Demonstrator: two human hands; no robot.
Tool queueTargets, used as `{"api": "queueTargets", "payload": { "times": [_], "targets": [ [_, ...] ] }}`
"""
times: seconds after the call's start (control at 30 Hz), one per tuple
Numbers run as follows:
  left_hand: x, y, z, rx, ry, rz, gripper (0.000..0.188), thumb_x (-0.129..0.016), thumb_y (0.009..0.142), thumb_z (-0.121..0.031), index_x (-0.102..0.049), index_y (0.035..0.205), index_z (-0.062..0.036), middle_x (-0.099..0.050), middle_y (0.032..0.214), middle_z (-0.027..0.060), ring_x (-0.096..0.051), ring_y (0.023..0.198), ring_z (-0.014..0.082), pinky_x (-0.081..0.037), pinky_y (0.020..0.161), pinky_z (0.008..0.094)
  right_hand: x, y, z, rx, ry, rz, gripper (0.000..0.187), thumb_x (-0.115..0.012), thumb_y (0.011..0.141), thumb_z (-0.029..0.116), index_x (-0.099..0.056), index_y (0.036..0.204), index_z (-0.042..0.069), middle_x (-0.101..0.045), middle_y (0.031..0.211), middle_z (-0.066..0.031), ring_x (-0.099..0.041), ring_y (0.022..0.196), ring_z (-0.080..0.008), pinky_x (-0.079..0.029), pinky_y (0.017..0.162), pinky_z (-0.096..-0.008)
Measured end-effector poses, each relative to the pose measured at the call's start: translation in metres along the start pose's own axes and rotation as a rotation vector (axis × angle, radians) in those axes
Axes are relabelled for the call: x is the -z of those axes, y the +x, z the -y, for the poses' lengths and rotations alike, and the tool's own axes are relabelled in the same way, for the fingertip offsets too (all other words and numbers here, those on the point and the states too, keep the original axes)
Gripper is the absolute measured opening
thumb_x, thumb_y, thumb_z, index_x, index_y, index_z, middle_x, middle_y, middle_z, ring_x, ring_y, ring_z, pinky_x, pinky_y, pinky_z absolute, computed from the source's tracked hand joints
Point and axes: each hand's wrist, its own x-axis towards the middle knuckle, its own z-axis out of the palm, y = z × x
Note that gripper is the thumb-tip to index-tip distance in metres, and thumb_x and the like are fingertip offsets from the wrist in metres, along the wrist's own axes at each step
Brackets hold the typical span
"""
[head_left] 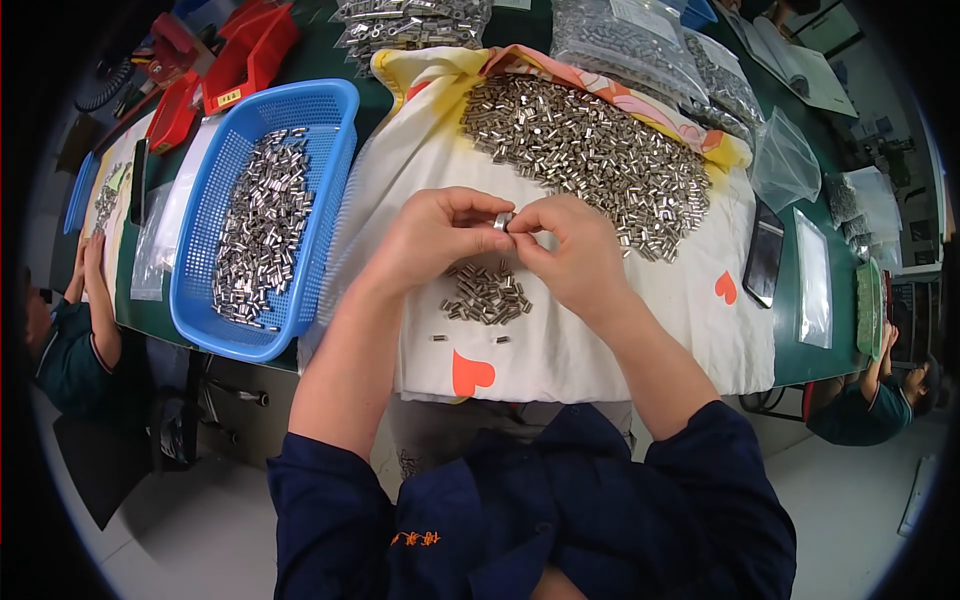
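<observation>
My left hand (440,235) pinches a small shiny metal piece (502,220) between thumb and forefinger. Against its right side press the fingertips of my right hand (570,245); whether they hold a second part is hidden. Just below the hands lies a small heap of short metal cylinders (487,295), with two loose ones nearer the front edge. A far larger pile of such cylinders (590,150) spreads behind my hands on a white cloth (640,330) with red hearts.
Left of the cloth stands a blue plastic basket (350,120) holding many cylinders. Bags of metal parts (625,45) line the back. A phone (764,250) and a clear bag (812,280) lie on the right. Red bins (250,55) stand at the back left. Co-workers sit on both sides.
</observation>
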Motion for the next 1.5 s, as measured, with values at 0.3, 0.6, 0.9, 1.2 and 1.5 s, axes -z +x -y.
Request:
{"api": "queueTargets", "payload": {
  "times": [0.3,0.6,0.9,1.2,1.5],
  "targets": [
    [-0.001,-0.003,-0.005,0.032,0.021,0.061,0.031,-0.068,0.071,-0.001,-0.059,0.100,0.0048,-0.062,0.083,0.0044,-0.057,0.074,0.0072,-0.047,0.066,0.0197,0.011,0.004,-0.002,-0.280,0.232,0.221,0.012,-0.066,0.069,0.008,-0.062,0.080,0.002,-0.062,0.077,-0.0041,-0.057,0.067,-0.0115,-0.045,0.063,-0.0249],
    [0.002,-0.002,-0.005,0.061,0.136,0.187,0.031,-0.069,0.071,-0.003,-0.060,0.100,0.0012,-0.061,0.082,0.0026,-0.056,0.075,0.0064,-0.047,0.068,0.0196,0.036,0.013,-0.039,-0.166,-0.274,0.083,0.010,-0.059,0.071,0.010,-0.062,0.079,0.006,-0.060,0.076,-0.0104,-0.056,0.075,-0.0251,-0.044,0.068,-0.0360],
    [0.003,0.001,0.000,0.055,-0.018,0.094,0.030,-0.060,0.075,0.006,-0.054,0.104,0.0032,-0.061,0.094,0.0072,-0.059,0.081,0.0115,-0.049,0.073,0.0230,0.011,0.008,-0.043,-0.053,-0.466,0.117,0.007,-0.060,0.070,0.012,-0.062,0.072,0.007,-0.058,0.072,-0.0089,-0.054,0.075,-0.0265,-0.042,0.071,-0.0383],
    [0.003,-0.001,-0.004,0.038,-0.078,0.059,0.034,-0.065,0.073,0.001,-0.055,0.106,0.0038,-0.062,0.088,0.0052,-0.059,0.078,0.0086,-0.048,0.070,0.0203,0.012,0.006,-0.006,-0.290,0.266,0.174,0.007,-0.061,0.072,0.007,-0.061,0.078,0.003,-0.061,0.075,-0.0048,-0.057,0.068,-0.0129,-0.045,0.063,-0.0253],
    [0.000,0.001,0.001,-0.002,-0.007,0.021,0.033,-0.067,0.072,-0.001,-0.057,0.104,0.0046,-0.063,0.086,0.0065,-0.058,0.078,0.0086,-0.047,0.070,0.0201,0.002,0.001,-0.001,-0.050,0.059,0.054,0.007,-0.061,0.069,0.008,-0.061,0.075,0.004,-0.061,0.075,-0.0078,-0.059,0.069,-0.0217,-0.046,0.063,-0.0295]
  ]
}}
